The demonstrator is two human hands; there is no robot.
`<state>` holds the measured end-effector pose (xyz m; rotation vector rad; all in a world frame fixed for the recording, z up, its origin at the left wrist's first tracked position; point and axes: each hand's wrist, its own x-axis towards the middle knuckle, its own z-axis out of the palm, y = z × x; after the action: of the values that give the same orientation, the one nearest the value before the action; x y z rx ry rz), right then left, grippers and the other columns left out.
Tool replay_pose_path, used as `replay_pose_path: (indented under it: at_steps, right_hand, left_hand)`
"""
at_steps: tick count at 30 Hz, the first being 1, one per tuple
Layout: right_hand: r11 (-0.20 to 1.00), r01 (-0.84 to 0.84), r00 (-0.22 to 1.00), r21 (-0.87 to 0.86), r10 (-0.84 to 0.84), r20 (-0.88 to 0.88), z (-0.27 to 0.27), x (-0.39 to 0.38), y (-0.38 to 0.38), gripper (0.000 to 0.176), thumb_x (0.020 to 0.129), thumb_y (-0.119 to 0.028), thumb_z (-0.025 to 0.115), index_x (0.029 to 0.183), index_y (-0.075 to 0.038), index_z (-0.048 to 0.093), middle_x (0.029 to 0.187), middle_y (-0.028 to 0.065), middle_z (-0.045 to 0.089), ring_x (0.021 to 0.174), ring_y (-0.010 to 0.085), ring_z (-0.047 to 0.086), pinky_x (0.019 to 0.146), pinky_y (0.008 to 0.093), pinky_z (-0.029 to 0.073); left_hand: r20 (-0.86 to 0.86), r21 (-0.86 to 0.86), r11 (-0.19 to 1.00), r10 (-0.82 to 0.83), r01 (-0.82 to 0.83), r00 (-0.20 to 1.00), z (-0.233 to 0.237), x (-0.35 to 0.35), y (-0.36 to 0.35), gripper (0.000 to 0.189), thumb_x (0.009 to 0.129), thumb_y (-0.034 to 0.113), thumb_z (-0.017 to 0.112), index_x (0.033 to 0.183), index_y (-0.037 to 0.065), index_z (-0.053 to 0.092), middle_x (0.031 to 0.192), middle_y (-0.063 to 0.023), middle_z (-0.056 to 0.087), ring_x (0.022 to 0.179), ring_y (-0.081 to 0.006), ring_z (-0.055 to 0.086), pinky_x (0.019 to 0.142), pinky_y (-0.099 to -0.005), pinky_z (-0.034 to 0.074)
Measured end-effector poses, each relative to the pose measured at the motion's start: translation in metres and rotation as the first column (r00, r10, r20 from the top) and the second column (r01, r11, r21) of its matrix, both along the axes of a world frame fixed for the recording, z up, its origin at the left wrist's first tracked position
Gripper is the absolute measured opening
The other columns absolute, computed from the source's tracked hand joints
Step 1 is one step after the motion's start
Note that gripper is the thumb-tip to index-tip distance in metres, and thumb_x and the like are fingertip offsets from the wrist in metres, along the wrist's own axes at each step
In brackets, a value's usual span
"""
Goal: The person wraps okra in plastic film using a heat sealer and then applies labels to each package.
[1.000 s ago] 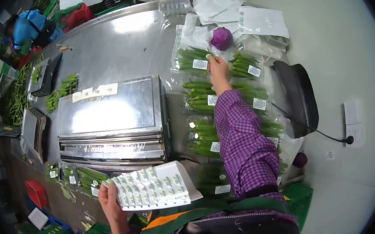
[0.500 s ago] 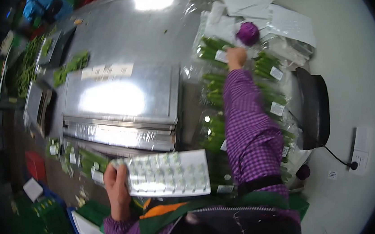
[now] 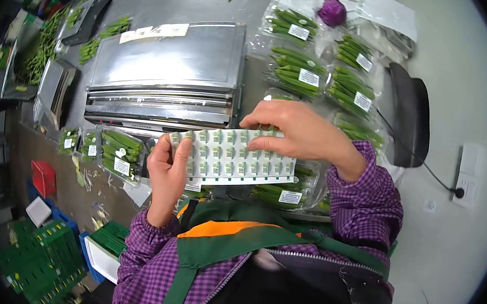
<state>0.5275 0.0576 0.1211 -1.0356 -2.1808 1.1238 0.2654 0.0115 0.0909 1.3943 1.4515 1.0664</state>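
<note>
My left hand point(image 3: 168, 171) is closed on the left end of a white sheet of stickers point(image 3: 233, 165), its thumb on the printed face. Rows of small green-and-white stickers cover the sheet. My right hand point(image 3: 300, 137) is bent over the sheet's upper right part, thumb and fingers touching it; whether a sticker is pinched there is hidden. Beneath and beside the sheet lie clear packs of long green vegetables, including one pack point(image 3: 290, 186) with a white label below my right hand. Another labelled pack point(image 3: 120, 152) lies left of my left hand.
Ahead stands a metal wrapping machine point(image 3: 167, 62). More packs point(image 3: 301, 72) line the table's right side near a purple cabbage point(image 3: 332, 12). A black device point(image 3: 414, 115) with a cord is by the wall. Green crates point(image 3: 49, 256) stand on the floor at lower left.
My right hand has come back from a far pack near the cabbage to the sticker sheet. My left hand still holds the sheet, now higher in view.
</note>
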Motion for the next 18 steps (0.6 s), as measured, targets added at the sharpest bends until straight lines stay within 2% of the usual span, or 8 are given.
replay_pose_path:
  at_steps: [1,6,8,9,10,14,16,18]
  right_hand:
    - [0.993,0.015,0.999,0.115,-0.019,0.036,-0.003,0.003,-0.010,0.023,0.077,-0.018,0.068,0.095,-0.005,0.064,0.084,0.0093,0.060,0.080,0.0242,0.058,0.068,0.0340,0.046]
    - [0.973,0.176,0.983,0.150,-0.182,0.030,-0.014,0.011,-0.041,0.020,0.074,-0.016,0.068,0.090,-0.005,0.064,0.086,0.0071,0.060,0.082,0.0249,0.057,0.069,0.0350,0.045]
    - [0.896,0.247,0.960,0.368,-0.277,0.031,-0.019,0.011,-0.052,0.017,0.074,-0.015,0.068,0.088,-0.007,0.063,0.084,0.0050,0.058,0.078,0.0230,0.056,0.067,0.0332,0.046]
    - [0.882,0.275,0.948,0.382,-0.315,0.045,-0.020,0.013,-0.056,0.017,0.074,-0.015,0.068,0.088,-0.007,0.063,0.084,0.0050,0.058,0.078,0.0230,0.056,0.067,0.0332,0.046]
    - [0.865,0.265,0.947,0.425,-0.316,0.053,-0.022,0.014,-0.060,0.016,0.073,-0.014,0.067,0.087,-0.008,0.063,0.083,0.0041,0.058,0.078,0.0218,0.055,0.066,0.0321,0.046]
    - [0.777,0.253,0.955,0.577,-0.298,-0.019,-0.040,0.019,-0.068,0.014,0.067,-0.011,0.066,0.077,-0.009,0.055,0.075,0.0031,0.047,0.069,0.0200,0.049,0.063,0.0315,0.043]
    - [0.763,0.217,0.956,0.608,-0.293,0.026,-0.044,0.025,-0.073,0.014,0.066,-0.011,0.065,0.077,-0.009,0.057,0.076,0.0023,0.049,0.071,0.0196,0.050,0.064,0.0318,0.044]
    - [0.807,0.259,0.965,0.531,-0.200,-0.167,-0.045,0.032,-0.070,0.011,0.070,-0.012,0.066,0.079,-0.008,0.059,0.077,0.0013,0.054,0.074,0.0188,0.052,0.065,0.0314,0.045]
  left_hand:
    - [0.011,-0.004,1.000,0.008,-0.008,1.000,0.004,0.005,-0.003,0.014,0.090,0.012,0.059,0.082,0.002,0.055,0.068,0.0066,0.048,0.062,-0.0002,0.037,0.052,-0.0176,0.029]
    - [0.038,-0.048,0.999,0.015,-0.013,0.999,-0.002,0.007,-0.007,0.014,0.091,0.011,0.056,0.081,0.002,0.054,0.068,0.0074,0.045,0.063,-0.0002,0.035,0.052,-0.0180,0.028]
    - [0.027,-0.048,0.999,0.003,-0.002,1.000,-0.001,0.014,-0.008,0.014,0.090,0.010,0.055,0.079,0.002,0.053,0.066,0.0074,0.042,0.062,-0.0006,0.033,0.052,-0.0186,0.027]
    - [0.019,-0.043,0.999,-0.007,0.008,1.000,-0.001,0.017,-0.007,0.014,0.090,0.010,0.055,0.080,0.001,0.054,0.066,0.0072,0.043,0.062,-0.0006,0.033,0.051,-0.0183,0.027]
    - [0.062,-0.114,0.991,-0.065,0.071,0.996,-0.006,0.012,-0.006,0.013,0.093,0.011,0.052,0.096,0.001,0.059,0.084,0.0024,0.060,0.071,-0.0020,0.049,0.062,-0.0178,0.040]
    - [0.238,-0.161,0.982,-0.057,0.097,0.970,-0.023,0.019,-0.001,0.014,0.093,0.013,0.053,0.096,0.001,0.060,0.087,0.0002,0.063,0.073,-0.0033,0.054,0.064,-0.0188,0.043]
    - [0.292,-0.181,0.976,-0.066,0.123,0.954,-0.026,0.022,0.003,0.014,0.093,0.013,0.053,0.097,0.002,0.060,0.088,-0.0005,0.064,0.073,-0.0037,0.056,0.064,-0.0191,0.044]
    - [0.364,-0.319,0.938,-0.012,0.136,0.931,-0.027,0.026,0.006,0.011,0.092,0.009,0.053,0.094,0.001,0.059,0.083,0.0009,0.062,0.071,-0.0019,0.051,0.062,-0.0182,0.041]
